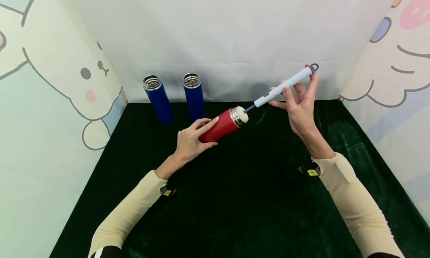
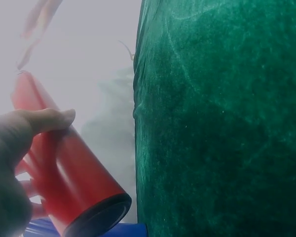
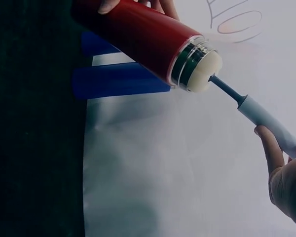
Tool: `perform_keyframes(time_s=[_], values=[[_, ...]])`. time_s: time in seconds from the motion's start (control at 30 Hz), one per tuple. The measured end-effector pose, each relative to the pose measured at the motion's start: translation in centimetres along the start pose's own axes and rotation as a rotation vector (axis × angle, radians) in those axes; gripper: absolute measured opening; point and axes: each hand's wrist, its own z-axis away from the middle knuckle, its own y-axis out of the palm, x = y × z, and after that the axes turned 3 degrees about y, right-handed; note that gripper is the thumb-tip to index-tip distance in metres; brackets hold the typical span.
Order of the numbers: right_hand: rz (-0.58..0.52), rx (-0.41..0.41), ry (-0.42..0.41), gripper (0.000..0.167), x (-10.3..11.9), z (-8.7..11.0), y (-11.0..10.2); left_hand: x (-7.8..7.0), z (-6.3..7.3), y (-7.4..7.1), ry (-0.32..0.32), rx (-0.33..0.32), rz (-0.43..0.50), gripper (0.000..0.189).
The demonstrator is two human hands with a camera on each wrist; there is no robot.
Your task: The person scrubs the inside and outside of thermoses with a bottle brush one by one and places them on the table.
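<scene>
My left hand (image 1: pixel 192 141) grips a red bottle (image 1: pixel 220 128) round its lower body, tilted with its open steel mouth up and to the right. In my right hand (image 1: pixel 303 107), thumb and fingers hold the pale blue handle of a bottle brush (image 1: pixel 283 87). Its white sponge head (image 1: pixel 242 115) sits at the bottle's mouth, partly outside it; how far it reaches inside is hidden. The left wrist view shows the dark base of the red bottle (image 2: pixel 84 182). In the right wrist view, the brush's thin grey stem (image 3: pixel 228 91) runs into the sponge.
Two blue bottles without lids, one at the left (image 1: pixel 159 101) and one nearer the middle (image 1: pixel 195 97), stand at the back of the table. Dark green cloth (image 1: pixel 235 198) covers the tabletop. A white backdrop (image 1: pixel 235 38) rises behind, with cartoon-printed panels at both sides.
</scene>
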Motion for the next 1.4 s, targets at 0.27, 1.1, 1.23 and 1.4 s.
perform_keyframes(time_s=[0.27,1.1,1.23,1.4], values=[[-0.027,-0.003,0.039,0.07,-0.9,0.5,-0.4,0.0,0.1,0.1,-0.011,0.023,0.007,0.084],[-0.031,0.006,0.07,0.07,-1.4,1.2,-0.2,-0.2,0.2,0.4,-0.031,0.064,-0.019,0.086],[-0.037,0.006,0.063,0.07,-1.5,1.2,-0.1,-0.3,0.3,0.5,-0.032,0.055,-0.011,0.086],[-0.023,0.021,0.043,0.069,-1.4,1.1,0.4,-0.3,0.5,0.5,-0.038,0.022,0.007,0.085]])
